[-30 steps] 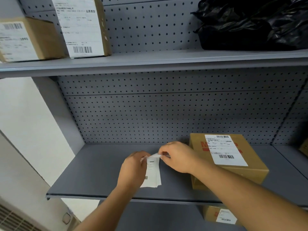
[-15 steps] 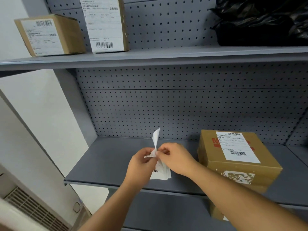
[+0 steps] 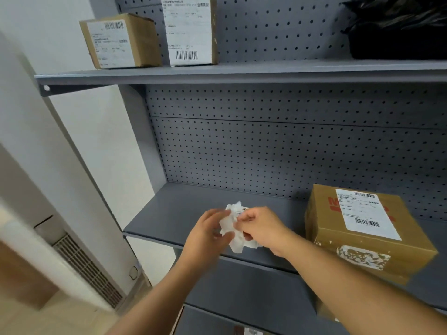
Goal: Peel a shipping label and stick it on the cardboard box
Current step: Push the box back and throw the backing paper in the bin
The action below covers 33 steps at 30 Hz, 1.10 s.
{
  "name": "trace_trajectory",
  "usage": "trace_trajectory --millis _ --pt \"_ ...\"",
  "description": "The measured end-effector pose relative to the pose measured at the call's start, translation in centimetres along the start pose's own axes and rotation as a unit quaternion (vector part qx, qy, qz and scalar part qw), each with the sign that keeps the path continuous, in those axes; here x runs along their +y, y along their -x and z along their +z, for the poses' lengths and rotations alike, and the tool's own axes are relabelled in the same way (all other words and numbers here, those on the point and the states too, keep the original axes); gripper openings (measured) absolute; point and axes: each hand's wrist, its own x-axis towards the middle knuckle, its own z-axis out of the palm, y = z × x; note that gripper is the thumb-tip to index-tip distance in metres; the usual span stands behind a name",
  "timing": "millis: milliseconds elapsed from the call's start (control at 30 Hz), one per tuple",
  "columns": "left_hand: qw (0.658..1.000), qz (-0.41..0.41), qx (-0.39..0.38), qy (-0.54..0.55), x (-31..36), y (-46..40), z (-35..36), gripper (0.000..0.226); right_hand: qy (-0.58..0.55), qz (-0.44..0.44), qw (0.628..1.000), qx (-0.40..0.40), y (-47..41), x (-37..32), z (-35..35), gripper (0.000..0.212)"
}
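Note:
Both hands meet over the front edge of the grey middle shelf (image 3: 174, 213). My left hand (image 3: 205, 233) grips a crumpled white piece of paper (image 3: 228, 224), which looks like label backing. My right hand (image 3: 260, 228) pinches white label sheets (image 3: 244, 210) with a printed barcode, partly hidden under its fingers. To the right on the same shelf sits a cardboard box (image 3: 362, 240) with a white shipping label (image 3: 362, 211) stuck on its top and torn label residue on its front face.
The upper shelf (image 3: 242, 71) carries two labelled cardboard boxes (image 3: 121, 41) and a black plastic bag (image 3: 396, 27). Behind stands the pegboard back panel (image 3: 266, 151). A white wall and a floor vent (image 3: 89, 267) lie to the left. Another box (image 3: 324, 310) shows on the lower shelf.
The strip that stood up between my fingers is now crumpled in my left hand. The view has swung left and up, so the box sits further right.

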Motion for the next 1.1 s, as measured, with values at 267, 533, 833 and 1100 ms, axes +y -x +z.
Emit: trace_trajectory --millis 267,533,833,1100 --pt "0.993 -0.039 0.064 -0.09 1.1 5.8 0.4 0.012 -0.137 0.043 0.986 -0.09 2.7 2.1 2.1 0.009" --pt "0.98 -0.129 0.119 -0.091 1.9 12.0 2.7 0.01 -0.173 0.037 0.97 -0.167 8.2 4.7 2.6 0.033" --pt "0.937 -0.252 0.169 0.17 1.3 19.2 4.6 0.021 0.066 -0.113 0.963 -0.236 12.2 7.3 3.8 0.018" --pt "0.918 -0.286 0.126 0.245 -0.4 23.1 4.6 0.026 0.045 -0.005 0.983 -0.178 13.2 9.6 7.4 0.007"
